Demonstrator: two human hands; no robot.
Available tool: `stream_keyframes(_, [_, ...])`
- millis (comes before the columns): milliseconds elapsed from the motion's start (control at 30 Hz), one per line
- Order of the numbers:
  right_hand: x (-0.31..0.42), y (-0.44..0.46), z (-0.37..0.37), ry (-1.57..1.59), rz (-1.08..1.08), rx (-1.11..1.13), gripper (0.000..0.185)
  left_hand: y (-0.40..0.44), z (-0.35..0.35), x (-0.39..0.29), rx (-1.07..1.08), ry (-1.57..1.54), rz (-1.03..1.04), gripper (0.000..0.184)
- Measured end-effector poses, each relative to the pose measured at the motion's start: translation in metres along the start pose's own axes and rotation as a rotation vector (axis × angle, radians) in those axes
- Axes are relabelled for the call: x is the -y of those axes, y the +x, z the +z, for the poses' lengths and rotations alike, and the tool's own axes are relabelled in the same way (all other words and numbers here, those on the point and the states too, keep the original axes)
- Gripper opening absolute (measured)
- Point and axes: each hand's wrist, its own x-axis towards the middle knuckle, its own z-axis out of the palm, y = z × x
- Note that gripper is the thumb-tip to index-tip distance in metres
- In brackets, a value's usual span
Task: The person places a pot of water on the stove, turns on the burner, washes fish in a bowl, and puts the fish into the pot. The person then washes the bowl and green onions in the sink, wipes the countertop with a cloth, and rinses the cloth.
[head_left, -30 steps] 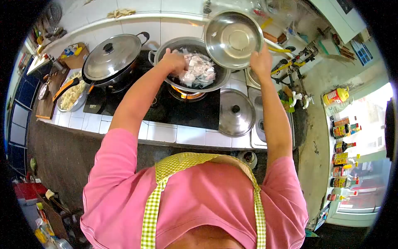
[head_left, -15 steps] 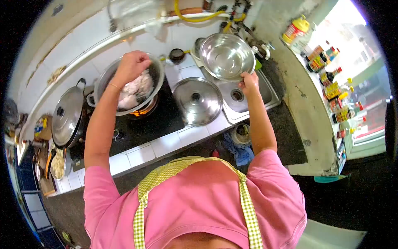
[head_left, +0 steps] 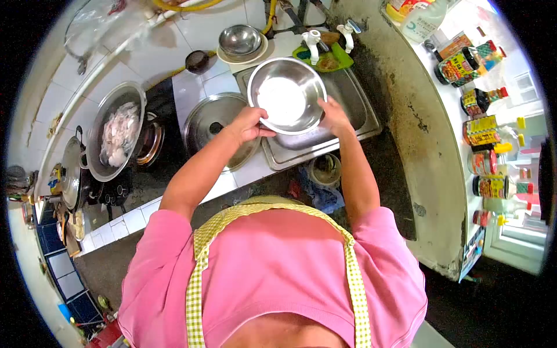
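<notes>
Gripping the rim of a metal bowl (head_left: pixel 287 95), the left hand (head_left: pixel 249 126) has its fingers curled in at the bowl's left side. The right hand (head_left: pixel 335 118), a little blurred, is closed on the opposite side of the same rim. The bowl is raised over the left part of the sink (head_left: pixel 366 110), with its open top facing the camera.

Just behind the bowl are two white taps (head_left: pixel 313 43) and a green tray (head_left: pixel 346 58); a small metal bowl (head_left: pixel 239 39) sits in a pale dish to their left. A large pot lid (head_left: pixel 203 139) lies knob up on the tiled counter beside the sink. Farther left, a wide pot (head_left: pixel 96 159) holds pale meat (head_left: pixel 122 133), with a burner (head_left: pixel 152 142) showing next to it on the black stove.

Under the counter edge stand a bucket (head_left: pixel 325 171) and a blue cloth (head_left: pixel 325 194).

Along the ledge on the right runs a row of bottles. One dark bottle (head_left: pixel 461 66) has a colourful label, another a yellow label (head_left: pixel 483 132), and a clear jug (head_left: pixel 426 20) has printed lettering; all the writing is too small to read.
</notes>
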Motion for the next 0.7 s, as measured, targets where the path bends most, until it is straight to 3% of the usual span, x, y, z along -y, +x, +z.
stream_keyframes(33, [0.008,0.017,-0.014,-0.372,-0.145,-0.122,0.061,0.011,0.004,0.003,-0.015,-0.003,-0.006,0.046])
stream_keyframes(133, [0.064,0.043,0.002,-0.423,-0.602,-0.306,0.060,0.043,0.006,0.021,-0.136,-0.039,-0.089,0.040])
stream_keyframes(233, [0.093,0.091,0.031,-0.474,-0.825,-0.282,0.049,0.086,-0.002,0.036,-0.187,-0.135,-0.149,0.038])
stream_keyframes(400, [0.112,0.121,0.034,-0.564,-0.855,-0.459,0.040,0.107,0.032,0.019,-0.247,-0.054,-0.153,0.040])
stream_keyframes(567, [0.117,0.153,0.015,-0.468,-0.727,-0.318,0.038,0.137,0.037,0.024,-0.272,-0.088,-0.130,0.040])
stream_keyframes(633, [0.112,0.146,0.014,-0.362,-0.829,-0.296,0.036,0.150,0.028,0.032,-0.215,-0.123,-0.169,0.037])
stream_keyframes(667, [0.107,0.131,0.015,0.001,-0.788,-0.229,0.034,0.163,0.015,0.042,-0.164,-0.157,-0.181,0.035])
stream_keyframes(700, [0.090,0.127,0.003,0.036,-0.732,-0.225,0.032,0.159,0.018,0.043,-0.166,-0.160,-0.186,0.035])
